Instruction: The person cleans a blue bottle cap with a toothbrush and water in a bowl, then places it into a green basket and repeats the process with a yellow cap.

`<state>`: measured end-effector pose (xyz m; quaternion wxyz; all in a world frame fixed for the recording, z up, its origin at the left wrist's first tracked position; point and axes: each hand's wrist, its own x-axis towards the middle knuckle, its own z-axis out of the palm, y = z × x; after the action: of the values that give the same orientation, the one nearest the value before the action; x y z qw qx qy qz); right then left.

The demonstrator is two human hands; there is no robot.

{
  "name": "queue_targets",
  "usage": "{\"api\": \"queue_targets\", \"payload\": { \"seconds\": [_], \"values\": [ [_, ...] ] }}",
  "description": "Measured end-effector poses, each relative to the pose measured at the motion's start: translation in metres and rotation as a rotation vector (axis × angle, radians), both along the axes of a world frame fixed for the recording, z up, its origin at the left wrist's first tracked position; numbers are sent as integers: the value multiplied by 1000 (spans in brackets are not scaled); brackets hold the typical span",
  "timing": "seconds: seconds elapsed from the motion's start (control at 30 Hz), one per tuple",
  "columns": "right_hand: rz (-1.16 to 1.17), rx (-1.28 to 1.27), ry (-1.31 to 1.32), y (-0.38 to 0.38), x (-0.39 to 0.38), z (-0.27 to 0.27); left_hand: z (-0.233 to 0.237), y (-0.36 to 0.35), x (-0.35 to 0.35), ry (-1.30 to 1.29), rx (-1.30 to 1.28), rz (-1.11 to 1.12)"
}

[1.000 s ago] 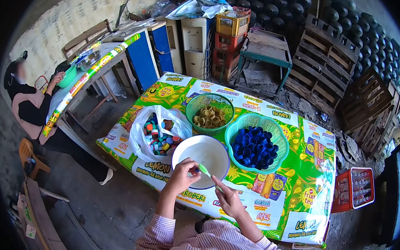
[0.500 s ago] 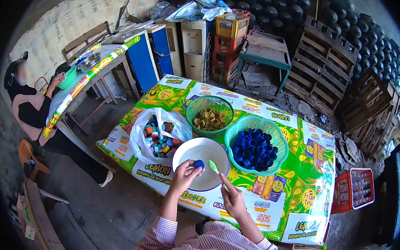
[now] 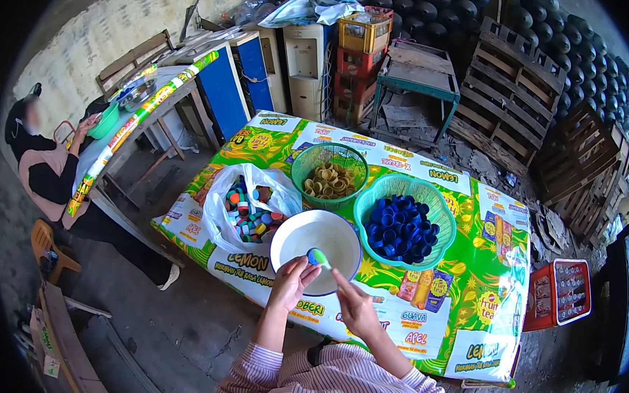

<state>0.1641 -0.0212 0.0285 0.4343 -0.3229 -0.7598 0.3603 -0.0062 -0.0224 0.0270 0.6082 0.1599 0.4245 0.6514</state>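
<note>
Over the near side of a white basin (image 3: 288, 230), my left hand (image 3: 289, 283) pinches a blue bottle cap (image 3: 312, 257). My right hand (image 3: 356, 305) grips a green toothbrush (image 3: 323, 259), whose head end meets the cap. Left of the basin, a white plastic bag (image 3: 218, 209) holds mixed coloured caps (image 3: 258, 220). Behind it a green basket (image 3: 305, 165) contains tan, ring-like pieces (image 3: 329, 181). On the right, a turquoise basket (image 3: 442, 221) is heaped with dark blue caps (image 3: 401, 227).
A person (image 3: 46, 162) sits at another table (image 3: 137, 124) at the left, hands at a green bowl (image 3: 108, 122). Stacked crates (image 3: 357, 68), a small teal-framed table (image 3: 418, 71) and wooden pallets (image 3: 506, 98) stand behind. A red crate (image 3: 562, 293) is at the right.
My right hand has moved left and up, bringing the toothbrush from beside the cap onto it. The cap has turned in my left hand and now faces the brush.
</note>
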Motion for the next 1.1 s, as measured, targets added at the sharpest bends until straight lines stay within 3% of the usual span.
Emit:
{"api": "queue_targets", "payload": {
  "seconds": [0.1,0.2,0.27,0.3,0.4,0.43,0.53,0.6,0.67,0.7,0.8,0.87,1.0,1.1],
  "values": [
    [0,-151,-101,3,0,-2,-4,-2,6,-93,7,-37],
    [-148,-219,-154,4,3,-5,-6,-2,7,-148,-2,-14],
    [15,3,-146,-4,0,-7,-18,1,5,-213,17,-4],
    [44,-13,-215,-6,-2,-4,-18,3,3,-170,-11,-25],
    [-177,-158,-132,4,-1,-13,-11,2,6,-193,12,47],
    [-191,-84,-205,7,3,-17,-6,0,6,-196,12,55],
    [-49,79,-123,-3,3,-13,-8,2,4,-210,10,47],
    [-32,94,-201,-5,0,-6,-12,2,4,-237,3,59],
    [-157,-180,-115,2,3,-7,-6,1,7,-255,19,40],
    [-187,-164,-234,10,6,-11,-2,-1,9,-221,22,37],
    [-157,-50,-106,3,14,-10,-7,-3,6,-105,26,22],
    [-48,-22,-176,-3,14,-9,-14,-3,6,-20,-44,40],
    [-233,-179,-236,6,24,-22,12,0,18,-30,54,-11],
    [-275,-88,-133,-2,38,-11,19,12,18,339,139,19]
  ]
}}
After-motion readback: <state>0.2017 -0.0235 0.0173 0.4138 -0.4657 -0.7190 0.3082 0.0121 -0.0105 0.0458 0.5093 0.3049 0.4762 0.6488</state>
